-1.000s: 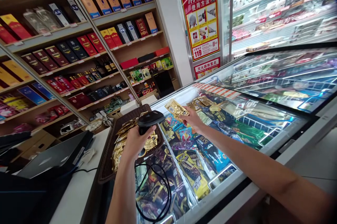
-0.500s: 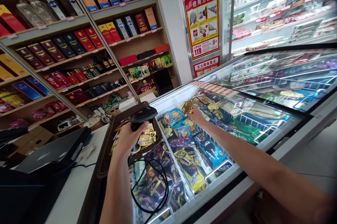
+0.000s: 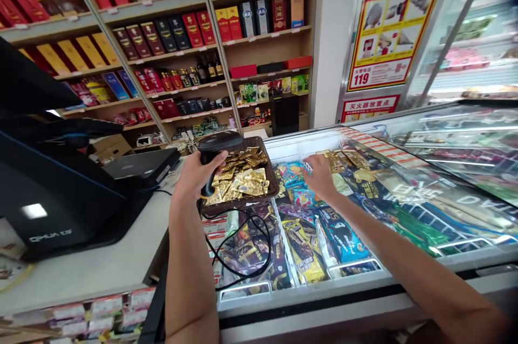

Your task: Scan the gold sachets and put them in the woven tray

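Observation:
My left hand [image 3: 193,176] is closed around the handle of a black barcode scanner [image 3: 220,140], held over the near left of a brown woven basket [image 3: 272,171]. Small gold foil packets [image 3: 251,181] fill that basket. A black cable [image 3: 267,241] loops over the chest freezer. My right hand [image 3: 321,177] is above the freezer goods, to the right of the basket, its thumb and fingers apart and nothing visible in them. Just beyond it lie gold packets [image 3: 350,158]. Blue packs [image 3: 292,172] lie to its left.
The chest freezer [image 3: 283,306] holds bagged ice creams between white wire dividers. On the left, a dark checkout terminal [image 3: 52,187] stands on a white counter [image 3: 121,263]. Shelves [image 3: 259,42] of boxes line the back wall, beside a red poster [image 3: 394,26].
The view has swung left, bringing the terminal into sight. My right hand has let go of the gold packet it was touching and drawn closer to the basket. My left hand still grips the scanner.

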Demonstrator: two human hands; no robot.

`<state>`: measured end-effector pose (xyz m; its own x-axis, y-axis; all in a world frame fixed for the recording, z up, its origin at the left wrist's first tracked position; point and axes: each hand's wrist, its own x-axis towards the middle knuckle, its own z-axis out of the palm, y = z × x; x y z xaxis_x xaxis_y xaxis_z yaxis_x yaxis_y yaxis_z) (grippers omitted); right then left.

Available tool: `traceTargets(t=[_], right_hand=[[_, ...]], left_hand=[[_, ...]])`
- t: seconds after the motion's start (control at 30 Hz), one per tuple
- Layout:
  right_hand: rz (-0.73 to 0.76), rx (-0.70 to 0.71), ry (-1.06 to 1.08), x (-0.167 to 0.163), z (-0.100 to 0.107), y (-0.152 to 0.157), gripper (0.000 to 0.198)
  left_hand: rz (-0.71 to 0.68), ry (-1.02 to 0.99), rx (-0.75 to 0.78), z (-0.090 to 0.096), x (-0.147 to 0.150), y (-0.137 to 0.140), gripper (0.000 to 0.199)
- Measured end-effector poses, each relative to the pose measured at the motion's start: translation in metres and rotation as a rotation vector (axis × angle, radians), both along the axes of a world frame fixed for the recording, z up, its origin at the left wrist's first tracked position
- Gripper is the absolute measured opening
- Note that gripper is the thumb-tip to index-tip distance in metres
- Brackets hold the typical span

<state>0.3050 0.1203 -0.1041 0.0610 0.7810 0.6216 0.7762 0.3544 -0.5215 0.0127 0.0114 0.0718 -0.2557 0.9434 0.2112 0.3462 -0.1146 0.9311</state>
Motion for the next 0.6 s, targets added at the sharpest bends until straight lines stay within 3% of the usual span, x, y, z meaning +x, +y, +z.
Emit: traceTargets(t=[0.13, 0.27, 0.37, 0.6], right_hand=[[0.339, -0.154, -0.315, -0.078, 0.037, -0.021, 0.026], [0.33, -0.388, -0.569, -0.13, 0.056, -0.023, 0.047], [0.31, -0.447, -0.63, -0.14, 0.055, -0.019, 0.053], [0.337, -0.33, -0.39, -0.124, 0.039, -0.024, 0.043]], left_hand=[[0.022, -0.078, 0.07, -0.001, -0.012, -0.001, 0.054], [-0.005, -0.072, 0.079, 0.0, -0.012, -0.005, 0.054], [-0.023, -0.035, 0.091, 0.001, -0.008, -0.007, 0.054], [-0.057, 0.027, 0.091, -0.002, 0.006, -0.002, 0.051]])
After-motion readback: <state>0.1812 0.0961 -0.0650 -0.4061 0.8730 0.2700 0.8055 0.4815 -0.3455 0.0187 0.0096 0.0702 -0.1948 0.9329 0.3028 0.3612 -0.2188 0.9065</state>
